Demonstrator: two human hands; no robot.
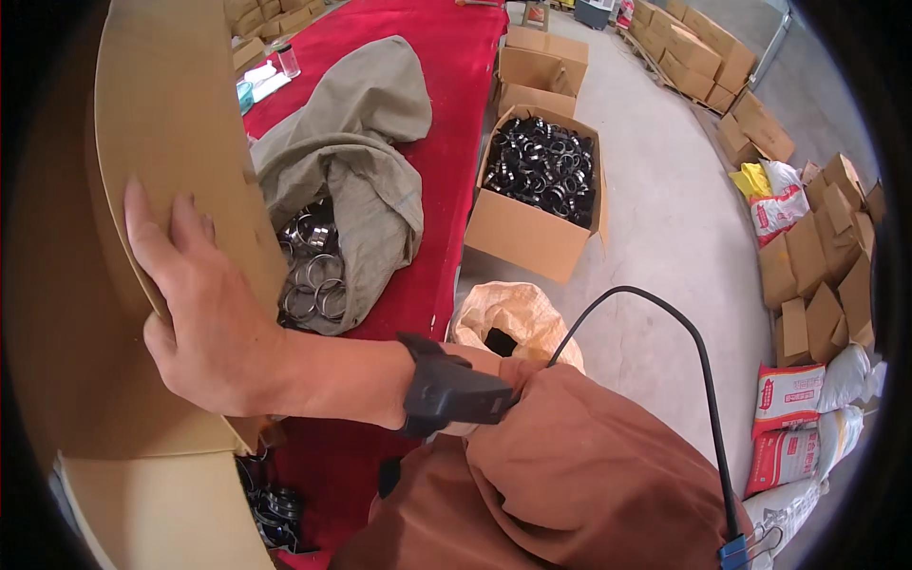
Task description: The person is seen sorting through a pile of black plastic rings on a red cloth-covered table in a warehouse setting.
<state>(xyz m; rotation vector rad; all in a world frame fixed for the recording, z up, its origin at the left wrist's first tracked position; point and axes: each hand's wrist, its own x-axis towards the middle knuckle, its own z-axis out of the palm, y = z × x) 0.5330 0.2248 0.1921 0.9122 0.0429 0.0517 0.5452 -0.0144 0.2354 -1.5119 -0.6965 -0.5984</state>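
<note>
My right hand (214, 313) reaches across to the left and holds the edge of a large cardboard box (176, 104), its fingers on the panel and its thumb at the edge. A black device (451, 388) is strapped to that wrist, below a brown sleeve (589, 446). My left hand does not show. Beside the held box, a grey-green cloth sack (380, 190) lies on the red-covered table (446, 171) with its mouth open. Shiny metal rings (318, 275) spill from it. More dark metal parts (275, 508) lie below my forearm, partly hidden by the cardboard.
Right of the table, an open carton (527, 233) holds many black and silver ring-shaped parts (541, 166). A woven sack (508, 309) stands nearer me. A black cable (684, 332) arches beside my sleeve. Cartons (822, 247) and filled bags (788, 399) line the right side.
</note>
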